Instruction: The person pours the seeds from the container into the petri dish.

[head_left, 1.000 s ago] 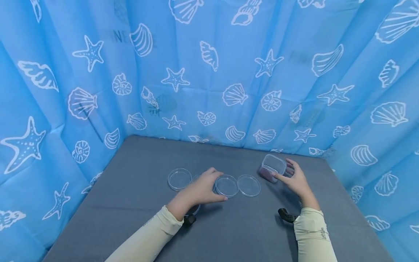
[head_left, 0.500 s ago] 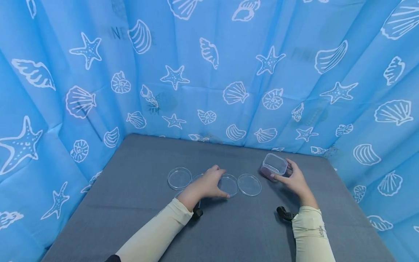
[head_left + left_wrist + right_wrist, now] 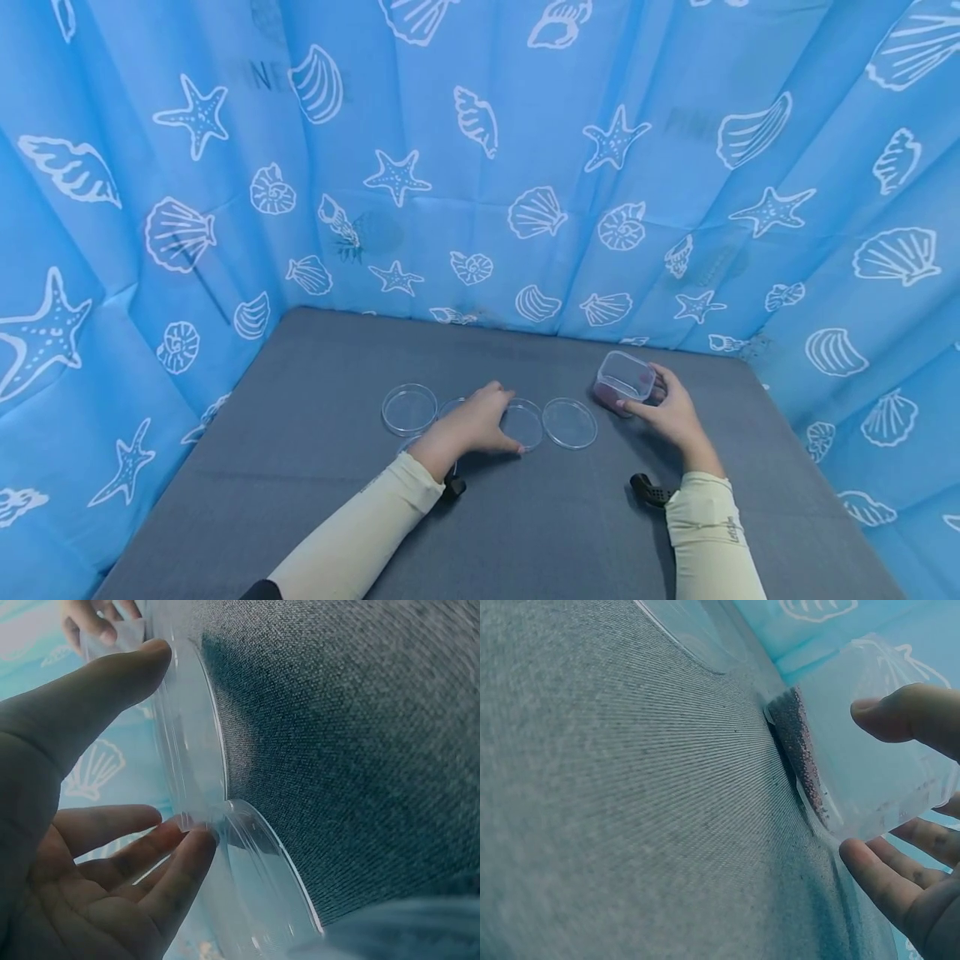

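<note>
My left hand [image 3: 468, 427] spans a clear round petri dish [image 3: 523, 423], thumb at its near rim and fingertips at its far rim. In the left wrist view, the thumb and the fingers [image 3: 184, 874] meet opposite edges of this dish [image 3: 191, 727]. My right hand [image 3: 671, 412] grips a clear plastic box [image 3: 628, 375] by its sides, with the thumb on one wall. Small dark reddish grains [image 3: 801, 754] cover the bottom of the box, which is close to the table. My left hand and wrist partly hide other dishes.
Another petri dish [image 3: 570, 423] lies right of the held one, and one [image 3: 409, 409] lies at the far left of the group. The grey cloth-covered table [image 3: 555, 533] ends at a blue shell-print curtain [image 3: 480, 167].
My left hand has shifted a little right and now covers more of the petri dish, its thumb at the near rim. My right hand keeps its grip on the box in about the same place.
</note>
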The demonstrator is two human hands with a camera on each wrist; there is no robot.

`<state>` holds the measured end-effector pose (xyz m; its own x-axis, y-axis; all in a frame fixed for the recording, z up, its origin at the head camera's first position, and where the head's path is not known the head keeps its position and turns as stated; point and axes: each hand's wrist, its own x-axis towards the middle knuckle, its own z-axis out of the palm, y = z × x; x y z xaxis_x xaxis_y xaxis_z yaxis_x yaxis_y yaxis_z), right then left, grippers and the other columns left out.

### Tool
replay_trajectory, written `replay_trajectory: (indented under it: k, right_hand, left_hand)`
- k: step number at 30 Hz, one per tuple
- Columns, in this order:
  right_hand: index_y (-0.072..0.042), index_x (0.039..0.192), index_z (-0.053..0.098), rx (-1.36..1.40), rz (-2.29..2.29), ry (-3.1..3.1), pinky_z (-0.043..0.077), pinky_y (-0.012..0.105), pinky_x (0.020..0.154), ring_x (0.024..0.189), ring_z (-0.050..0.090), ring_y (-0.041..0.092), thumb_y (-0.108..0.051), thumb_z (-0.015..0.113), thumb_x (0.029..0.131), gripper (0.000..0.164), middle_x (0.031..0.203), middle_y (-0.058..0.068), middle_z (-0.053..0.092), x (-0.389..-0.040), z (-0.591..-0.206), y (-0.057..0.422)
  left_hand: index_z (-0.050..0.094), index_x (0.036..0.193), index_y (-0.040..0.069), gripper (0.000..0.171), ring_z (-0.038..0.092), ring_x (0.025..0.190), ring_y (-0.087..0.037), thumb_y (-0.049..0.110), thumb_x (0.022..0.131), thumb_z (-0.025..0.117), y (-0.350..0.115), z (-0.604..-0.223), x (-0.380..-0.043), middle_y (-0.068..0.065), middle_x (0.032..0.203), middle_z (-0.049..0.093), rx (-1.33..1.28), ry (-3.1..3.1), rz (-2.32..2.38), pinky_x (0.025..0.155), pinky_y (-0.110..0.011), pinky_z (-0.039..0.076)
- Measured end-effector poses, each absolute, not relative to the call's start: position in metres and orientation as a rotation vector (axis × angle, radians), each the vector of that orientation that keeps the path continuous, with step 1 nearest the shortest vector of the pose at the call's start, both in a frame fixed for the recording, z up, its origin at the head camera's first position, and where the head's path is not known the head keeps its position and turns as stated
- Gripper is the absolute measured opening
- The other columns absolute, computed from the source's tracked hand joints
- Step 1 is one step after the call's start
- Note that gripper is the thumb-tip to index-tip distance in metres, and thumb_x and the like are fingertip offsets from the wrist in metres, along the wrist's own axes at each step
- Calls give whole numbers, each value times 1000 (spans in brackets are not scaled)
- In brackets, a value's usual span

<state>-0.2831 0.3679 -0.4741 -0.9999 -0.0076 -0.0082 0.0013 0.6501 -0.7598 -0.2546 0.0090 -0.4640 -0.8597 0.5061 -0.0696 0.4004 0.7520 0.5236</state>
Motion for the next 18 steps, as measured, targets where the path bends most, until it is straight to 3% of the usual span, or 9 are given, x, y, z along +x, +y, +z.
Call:
replay_trajectory:
  k: [6, 18]
  right_hand:
    - [2, 168, 13, -18, -1315, 2845, 42, 67, 116, 147, 39, 59, -27, 82, 94, 105, 164, 37, 31, -279, -470, 365]
    - [-1, 168, 19, -101, -1348, 2876, 43, 66, 116, 147, 40, 56, -26, 87, 90, 106, 163, 34, 36, -273, -461, 352]
  left_hand:
    - [49, 157, 1, 93, 54, 141, -32, 43, 85, 91, 10, -465, -255, -19, 152, 53, 712, 2746, 744, 116, -46, 49]
    - [56, 151, 1, 90, 57, 135, -30, 49, 83, 91, 11, -466, -260, -16, 145, 55, 697, 2740, 665, 112, -45, 52]
